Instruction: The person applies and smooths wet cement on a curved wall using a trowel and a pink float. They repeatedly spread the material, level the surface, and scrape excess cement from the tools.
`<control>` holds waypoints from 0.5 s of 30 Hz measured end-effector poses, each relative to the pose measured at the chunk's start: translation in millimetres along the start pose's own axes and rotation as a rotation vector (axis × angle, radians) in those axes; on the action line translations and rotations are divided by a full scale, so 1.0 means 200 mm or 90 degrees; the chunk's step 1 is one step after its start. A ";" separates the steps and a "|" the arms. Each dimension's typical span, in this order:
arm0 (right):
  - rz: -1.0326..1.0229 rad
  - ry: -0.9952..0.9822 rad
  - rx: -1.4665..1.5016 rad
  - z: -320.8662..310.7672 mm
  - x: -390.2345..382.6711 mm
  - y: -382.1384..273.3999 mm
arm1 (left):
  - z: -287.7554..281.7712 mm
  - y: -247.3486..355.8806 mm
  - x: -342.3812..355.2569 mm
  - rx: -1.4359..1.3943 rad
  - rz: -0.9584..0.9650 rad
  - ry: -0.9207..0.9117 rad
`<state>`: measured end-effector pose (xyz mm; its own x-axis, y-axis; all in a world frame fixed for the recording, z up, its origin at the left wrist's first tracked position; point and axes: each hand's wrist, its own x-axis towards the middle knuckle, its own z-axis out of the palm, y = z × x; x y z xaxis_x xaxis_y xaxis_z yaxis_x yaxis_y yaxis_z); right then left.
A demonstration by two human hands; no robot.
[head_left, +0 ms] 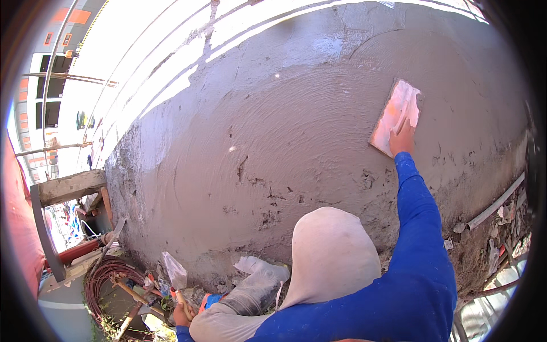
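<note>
My right hand (402, 138) grips a pale pink rectangular float (394, 107), which lies against wet grey plaster on the wall (273, 131); swirled strokes and small rough pits mark the surface. At the lower left, my left hand (183, 313) is closed on the wooden handle of a trowel (175, 269), its pale blade pointing up. My blue right sleeve (421, 222) stretches up from the lower right. My bent knee (333, 251) in beige cloth fills the lower middle.
A coil of reddish cable (102, 288), poles and debris lie at lower left, beside a concrete block (71, 187) and red sheet (23, 216). A pale pipe (494, 202) and rubble run along the wall's foot at right. Scaffold poles (57, 147) and a building stand beyond.
</note>
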<state>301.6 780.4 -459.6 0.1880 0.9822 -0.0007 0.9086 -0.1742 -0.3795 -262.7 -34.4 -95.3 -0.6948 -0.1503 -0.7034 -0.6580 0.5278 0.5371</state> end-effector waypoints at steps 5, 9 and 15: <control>0.105 -0.098 -0.022 -0.06 -0.15 -0.07 | 0.14 0.18 0.06 0.135 0.048 -0.039; 0.133 -0.060 -0.021 0.04 -0.11 -0.05 | 0.19 0.23 0.06 0.181 0.068 -0.077; 0.138 -0.037 -0.006 0.16 0.07 -0.28 | 0.12 0.13 0.04 0.127 0.031 -0.084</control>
<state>241.7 805.1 -468.7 0.3580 0.9240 -0.1347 0.8525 -0.3823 -0.3565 -278.8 -2.2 -98.1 -0.6724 -0.0170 -0.7400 -0.5449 0.6880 0.4793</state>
